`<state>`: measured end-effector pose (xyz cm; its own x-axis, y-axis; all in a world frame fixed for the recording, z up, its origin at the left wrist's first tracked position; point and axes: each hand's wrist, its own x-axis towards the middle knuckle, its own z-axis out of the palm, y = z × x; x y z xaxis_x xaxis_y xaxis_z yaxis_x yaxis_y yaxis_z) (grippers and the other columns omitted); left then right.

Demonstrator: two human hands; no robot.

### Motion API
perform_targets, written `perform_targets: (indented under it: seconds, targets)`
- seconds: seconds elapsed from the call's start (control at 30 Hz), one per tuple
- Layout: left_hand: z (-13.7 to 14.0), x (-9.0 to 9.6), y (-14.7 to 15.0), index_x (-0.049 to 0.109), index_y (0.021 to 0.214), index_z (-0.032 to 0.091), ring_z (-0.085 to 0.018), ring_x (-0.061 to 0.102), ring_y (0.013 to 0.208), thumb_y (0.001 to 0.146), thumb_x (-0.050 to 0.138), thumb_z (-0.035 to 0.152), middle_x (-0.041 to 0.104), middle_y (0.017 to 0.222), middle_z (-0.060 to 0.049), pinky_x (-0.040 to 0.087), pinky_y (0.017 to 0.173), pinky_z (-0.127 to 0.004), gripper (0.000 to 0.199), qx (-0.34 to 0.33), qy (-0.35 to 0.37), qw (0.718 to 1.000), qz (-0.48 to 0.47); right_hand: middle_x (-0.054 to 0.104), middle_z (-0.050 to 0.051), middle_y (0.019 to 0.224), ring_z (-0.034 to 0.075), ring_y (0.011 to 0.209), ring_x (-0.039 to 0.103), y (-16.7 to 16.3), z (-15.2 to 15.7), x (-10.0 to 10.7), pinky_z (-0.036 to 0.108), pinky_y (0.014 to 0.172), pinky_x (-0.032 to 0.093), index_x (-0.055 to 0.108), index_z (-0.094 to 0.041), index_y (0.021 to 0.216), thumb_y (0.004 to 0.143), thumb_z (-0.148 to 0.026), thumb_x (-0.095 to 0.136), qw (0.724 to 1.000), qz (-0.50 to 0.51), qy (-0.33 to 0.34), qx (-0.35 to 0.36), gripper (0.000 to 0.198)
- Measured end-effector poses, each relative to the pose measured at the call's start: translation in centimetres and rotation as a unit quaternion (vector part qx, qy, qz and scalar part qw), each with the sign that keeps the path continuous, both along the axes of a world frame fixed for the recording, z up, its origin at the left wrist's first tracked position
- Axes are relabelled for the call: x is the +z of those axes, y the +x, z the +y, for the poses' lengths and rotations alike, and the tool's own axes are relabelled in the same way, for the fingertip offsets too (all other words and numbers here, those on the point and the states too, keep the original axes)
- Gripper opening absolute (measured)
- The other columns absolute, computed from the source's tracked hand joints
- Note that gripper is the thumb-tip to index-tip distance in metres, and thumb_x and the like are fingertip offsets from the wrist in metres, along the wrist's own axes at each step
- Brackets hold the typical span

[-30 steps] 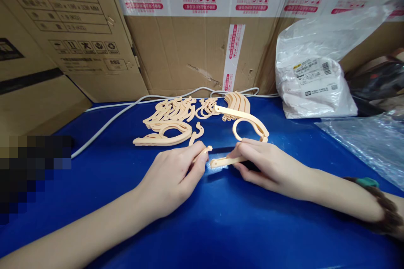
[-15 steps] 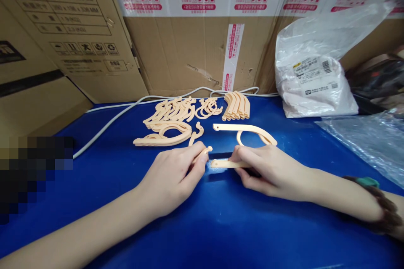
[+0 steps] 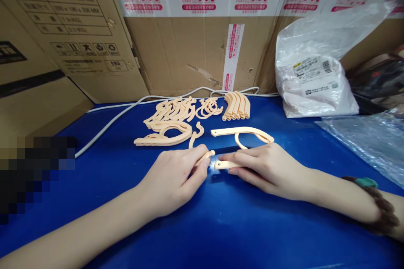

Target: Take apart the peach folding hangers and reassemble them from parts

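My left hand [image 3: 181, 174] is closed around a slim beige plastic piece, mostly hidden, whose rounded end [image 3: 212, 152] pokes out past the thumb. Just to its right, my right hand [image 3: 260, 166] pinches a beige hanger arm [image 3: 224, 164] with a hole in its end; the two pieces lie close, with a small gap. Behind my right hand lies another curved hanger arm [image 3: 240, 130] with a ring-like part [image 3: 240, 141] under it. A loose hanger hook [image 3: 196, 133] rests beyond my left fingers.
Along the back of the blue table [image 3: 202, 227] are piled hanger arms [image 3: 173, 109], several hooks [image 3: 208, 108] and a neat stack of curved arms [image 3: 237, 106]. A white cable [image 3: 109, 124], cardboard boxes [image 3: 189, 42], a white plastic bag [image 3: 315, 80] and clear film [image 3: 372, 138] surround them.
The hanger arm in my right hand has shifted slightly right and turned, its hole now facing me. The arm lying behind has slid a little left and nearer. My left hand is almost still.
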<state>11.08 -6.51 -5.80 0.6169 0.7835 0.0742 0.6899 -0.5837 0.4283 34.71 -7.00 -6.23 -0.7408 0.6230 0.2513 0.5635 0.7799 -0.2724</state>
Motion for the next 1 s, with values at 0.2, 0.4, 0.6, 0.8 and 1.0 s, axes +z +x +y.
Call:
perform_targets:
  seconds: [0.2, 0.4, 0.6, 0.8, 1.0]
  targets:
    - [-0.09, 0.06, 0.01, 0.05, 0.084, 0.021, -0.016, 0.054, 0.065, 0.099, 0.027, 0.034, 0.058, 0.071, 0.002, 0.031, 0.059, -0.028, 0.031, -0.016, 0.011, 1.0, 0.007, 0.073, 0.006, 0.098, 0.014, 0.079, 0.07, -0.03, 0.03, -0.03, 0.023, 0.07, 0.05, 0.061, -0.018, 0.121, 0.1, -0.028, 0.041, 1.0, -0.008, 0.021, 0.004, 0.031]
    - [-0.14, 0.1, -0.01, 0.042, 0.076, 0.021, -0.014, 0.049, 0.059, 0.098, 0.029, 0.03, 0.052, 0.067, 0.003, 0.029, 0.056, -0.027, 0.027, -0.043, 0.021, 0.999, 0.009, 0.071, 0.003, 0.084, 0.013, 0.072, 0.068, 0.06, 0.02, -0.21, 0.023, 0.063, 0.045, 0.06, -0.018, 0.125, 0.101, -0.03, 0.039, 0.998, -0.011, 0.066, 0.0, 0.034]
    - [-0.03, 0.15, -0.04, 0.045, 0.08, 0.021, -0.014, 0.051, 0.06, 0.098, 0.026, 0.03, 0.054, 0.069, 0.002, 0.031, 0.057, -0.028, 0.027, -0.069, 0.032, 0.997, 0.021, 0.067, 0.001, 0.073, 0.011, 0.064, 0.065, 0.12, -0.01, -0.33, 0.023, 0.057, 0.04, 0.063, -0.018, 0.122, 0.101, -0.03, 0.039, 0.993, -0.02, 0.113, -0.004, 0.034]
    - [-0.26, -0.11, -0.02, 0.042, 0.08, 0.022, -0.016, 0.052, 0.053, 0.097, 0.025, 0.028, 0.056, 0.067, 0.002, 0.027, 0.051, -0.029, 0.025, -0.071, 0.094, 0.991, 0.067, 0.07, 0.003, 0.077, 0.013, 0.066, 0.065, -0.11, -0.08, -0.58, 0.025, 0.059, 0.04, 0.064, -0.015, 0.119, 0.101, -0.03, 0.039, 0.989, -0.022, 0.147, -0.015, 0.035]
    - [-0.39, -0.04, 0.28, 0.044, 0.085, 0.021, -0.02, 0.063, 0.057, 0.097, 0.038, 0.044, 0.064, 0.068, -0.001, 0.029, 0.047, -0.027, 0.026, -0.055, 0.16, 0.973, 0.156, 0.07, 0.002, 0.075, 0.013, 0.06, 0.063, -0.23, -0.08, -0.56, 0.026, 0.057, 0.039, 0.067, -0.016, 0.114, 0.1, -0.031, 0.041, 0.984, -0.019, 0.176, -0.006, 0.033]
